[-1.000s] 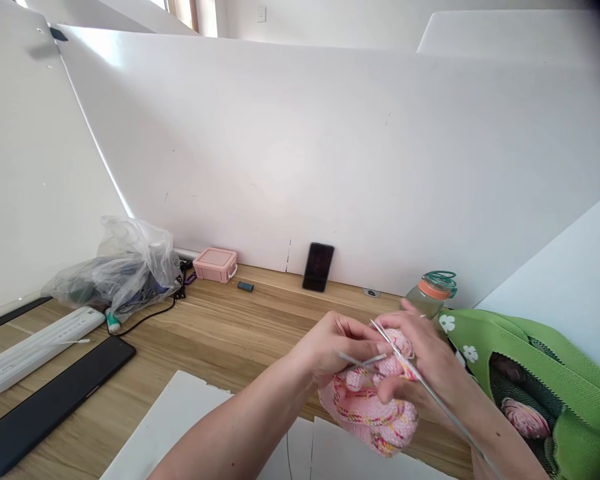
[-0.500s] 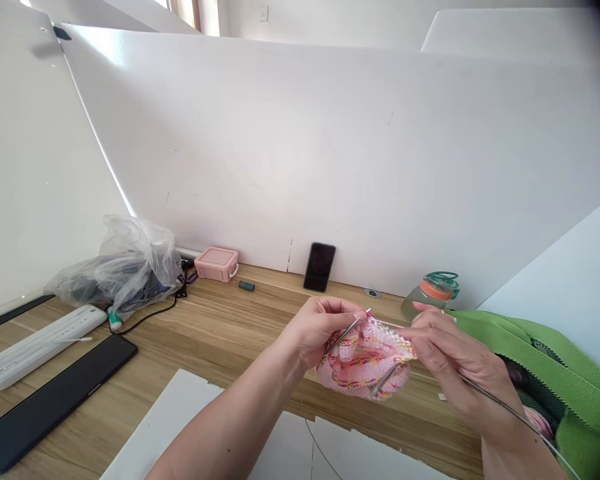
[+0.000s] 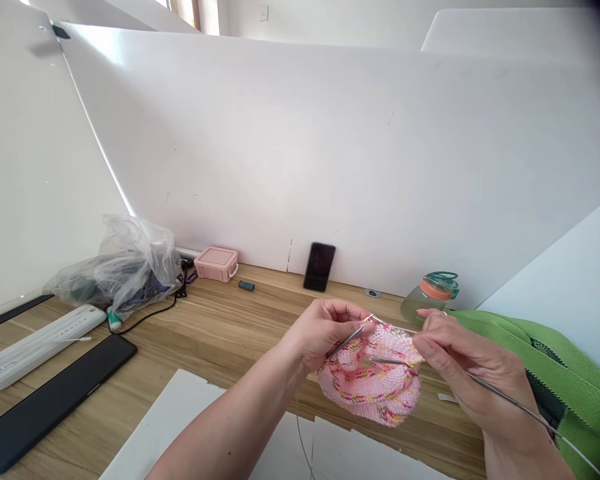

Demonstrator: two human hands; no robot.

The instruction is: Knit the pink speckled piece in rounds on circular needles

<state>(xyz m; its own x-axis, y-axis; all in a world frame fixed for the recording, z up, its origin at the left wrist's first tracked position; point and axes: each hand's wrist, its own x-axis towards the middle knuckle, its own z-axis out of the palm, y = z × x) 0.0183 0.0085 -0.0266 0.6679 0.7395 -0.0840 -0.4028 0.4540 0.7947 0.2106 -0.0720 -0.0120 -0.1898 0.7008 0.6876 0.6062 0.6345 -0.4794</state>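
Note:
A pink knitted piece (image 3: 375, 393) with yellow and magenta flecks hangs between my two hands above the desk. My left hand (image 3: 330, 330) is closed on its upper left edge, with a metal knitting needle (image 3: 347, 341) passing under the thumb. My right hand (image 3: 470, 363) pinches the upper right edge. Its fingers also close on another metal needle, whose cable (image 3: 530, 412) runs out past the wrist to the lower right. One needle end lies across the front of the knitting. The exact stitches under my fingertips are hidden.
On the wooden desk (image 3: 260, 320) stand a pink box (image 3: 217, 264), a phone (image 3: 320, 267) and a bottle (image 3: 433, 293). A green bag (image 3: 580, 400) lies at right. Leftward are a plastic bag (image 3: 130, 263), a white power strip (image 3: 45, 343) and a black slab (image 3: 55, 407).
The knitting has opened out and hangs lower. My right hand has shifted slightly right, and the needle end across the front has turned from slanted to nearly level.

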